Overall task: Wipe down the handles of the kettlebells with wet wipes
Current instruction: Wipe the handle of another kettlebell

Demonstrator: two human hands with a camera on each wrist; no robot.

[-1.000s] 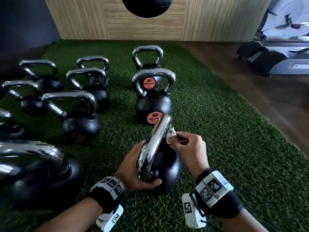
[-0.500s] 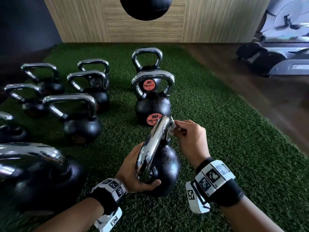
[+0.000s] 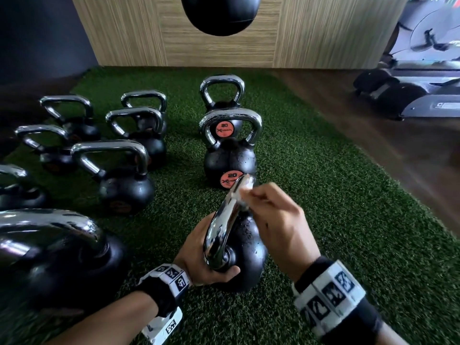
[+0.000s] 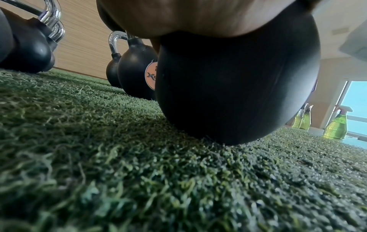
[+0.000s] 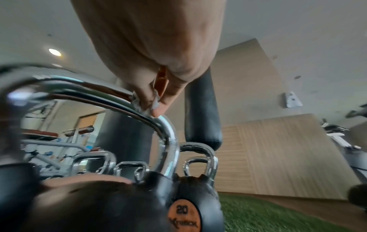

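Note:
The nearest kettlebell [image 3: 245, 255], black with a chrome handle [image 3: 224, 220], stands on the green turf [image 3: 336, 220] in front of me. My left hand [image 3: 206, 260] grips it low down, the thumb curled round the near base of the handle. At the handle's far top corner my right hand [image 3: 254, 197] pinches a crumpled white wet wipe [image 3: 245, 192] against the chrome. The right wrist view shows the wet wipe [image 5: 147, 103] pressed on the handle [image 5: 168, 141] by thumb and fingers. In the left wrist view only the kettlebell [image 4: 238, 86] and my palm show.
Several more kettlebells stand on the turf: a 20 kg one [image 3: 230, 155] just beyond, others to the left [image 3: 124, 180], a large one [image 3: 62, 257] at near left. A black punch bag [image 3: 220, 13] hangs ahead. Wood floor and a treadmill [image 3: 423, 95] lie right. Spray bottles [image 4: 336, 125] stand far off.
My right hand has slid the wipe up the far side of the handle onto its top corner. The left hand keeps its grip, and the kettlebell stays put.

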